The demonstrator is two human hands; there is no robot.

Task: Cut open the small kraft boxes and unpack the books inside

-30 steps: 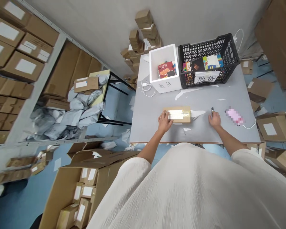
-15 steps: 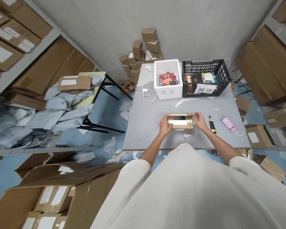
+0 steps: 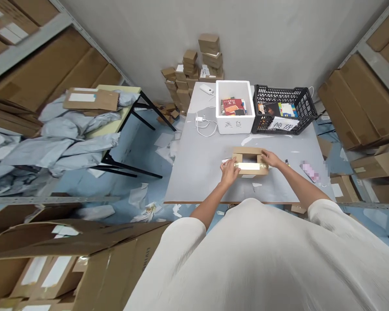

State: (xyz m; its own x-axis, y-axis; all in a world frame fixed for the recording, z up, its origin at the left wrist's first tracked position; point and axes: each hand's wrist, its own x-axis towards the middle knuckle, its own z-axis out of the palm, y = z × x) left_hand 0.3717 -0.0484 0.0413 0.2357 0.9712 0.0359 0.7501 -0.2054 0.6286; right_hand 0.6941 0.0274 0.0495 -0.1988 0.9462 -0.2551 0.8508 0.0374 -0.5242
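Grips opened carton (image 3: 250,166) by its ends with left hand (image 3: 229,171) and right hand (image 3: 270,158); cannot make out shadowed inside (image 3: 250,159)

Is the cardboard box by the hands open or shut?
Open: the cardboard box has a gap in its top, showing inside, between the left hand and right hand.
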